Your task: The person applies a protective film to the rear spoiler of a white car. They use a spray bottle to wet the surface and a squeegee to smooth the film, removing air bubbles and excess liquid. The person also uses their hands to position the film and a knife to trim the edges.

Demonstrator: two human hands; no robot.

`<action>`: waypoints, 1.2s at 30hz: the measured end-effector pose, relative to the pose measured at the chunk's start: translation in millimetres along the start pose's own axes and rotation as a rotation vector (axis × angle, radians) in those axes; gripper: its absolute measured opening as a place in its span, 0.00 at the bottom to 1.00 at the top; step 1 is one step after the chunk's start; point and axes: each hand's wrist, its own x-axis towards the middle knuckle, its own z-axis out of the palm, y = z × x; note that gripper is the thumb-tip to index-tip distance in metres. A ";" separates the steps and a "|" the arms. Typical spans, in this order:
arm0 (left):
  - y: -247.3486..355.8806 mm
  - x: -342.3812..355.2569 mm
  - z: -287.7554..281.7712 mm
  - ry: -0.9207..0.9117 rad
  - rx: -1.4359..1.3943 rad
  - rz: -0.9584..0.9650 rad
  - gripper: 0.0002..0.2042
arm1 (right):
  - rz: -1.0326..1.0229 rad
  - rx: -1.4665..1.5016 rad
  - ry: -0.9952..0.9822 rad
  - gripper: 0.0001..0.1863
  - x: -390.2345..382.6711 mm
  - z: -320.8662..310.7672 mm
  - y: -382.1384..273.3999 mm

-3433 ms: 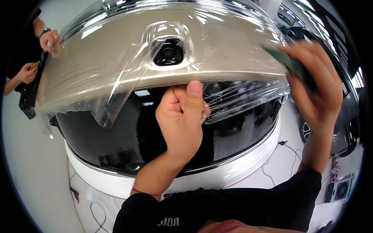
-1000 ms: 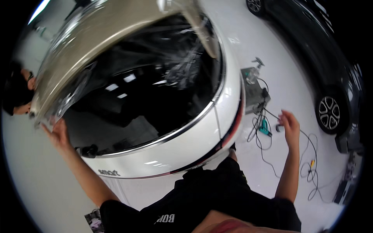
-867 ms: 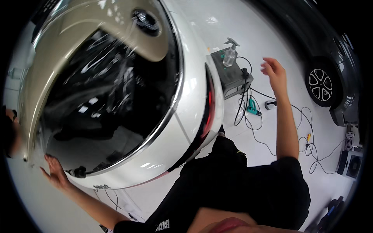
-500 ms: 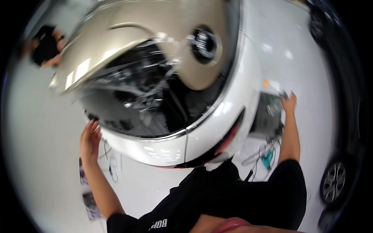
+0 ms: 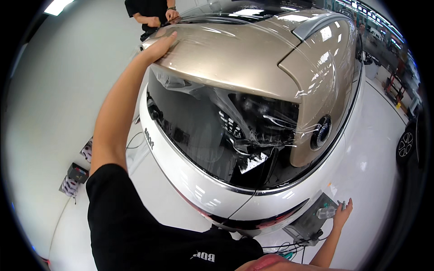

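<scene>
A small car with a white lower body (image 5: pixel 185 180), a beige roof and side panel (image 5: pixel 235 54) and a dark rear window (image 5: pixel 194 140) stands in front of me. Thin clear film (image 5: pixel 244 122) lies wrinkled and loose over the window and the beige panel. My left hand (image 5: pixel 162 47) rests on the roof's rear left corner, palm down with fingers stretched. Low at the right, beyond the car's side, my right hand (image 5: pixel 343 213) is closed around the head of a clear spray bottle (image 5: pixel 326 212), whose body points left.
Another person (image 5: pixel 151 16) in black works at the car's far left side. A grey box (image 5: pixel 312 221) and cables (image 5: pixel 289 246) are on the floor at lower right. Small boxes (image 5: pixel 77 173) lie along the left wall. A dark car (image 5: pixel 413 142) stands at the right.
My left hand has moved up and forward from beside the car's rear left corner onto the roof edge. My view has turned, and the right hand and bottle now appear lower.
</scene>
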 end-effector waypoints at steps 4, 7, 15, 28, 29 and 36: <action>24.7 73.3 29.8 -0.095 0.440 0.094 0.41 | 0.162 0.168 0.003 0.30 -45.7 -75.5 -72.7; 31.7 123.2 28.3 -0.155 0.475 0.295 0.43 | 0.119 0.142 0.155 0.25 -71.7 -118.7 -125.3; 17.2 32.5 9.7 -0.256 0.435 0.743 0.50 | -0.440 0.490 0.200 0.16 -20.3 -146.5 -515.1; -13.4 5.0 16.2 -0.063 0.385 0.670 0.52 | -0.742 -0.492 -0.030 0.35 225.4 22.9 -827.9; -16.2 1.2 16.2 -0.050 0.390 0.667 0.51 | -0.841 -0.363 -0.193 0.36 230.7 16.3 -832.9; -14.1 -7.6 12.7 -0.019 0.377 0.672 0.50 | -0.797 -0.295 -0.263 0.33 258.4 16.4 -842.9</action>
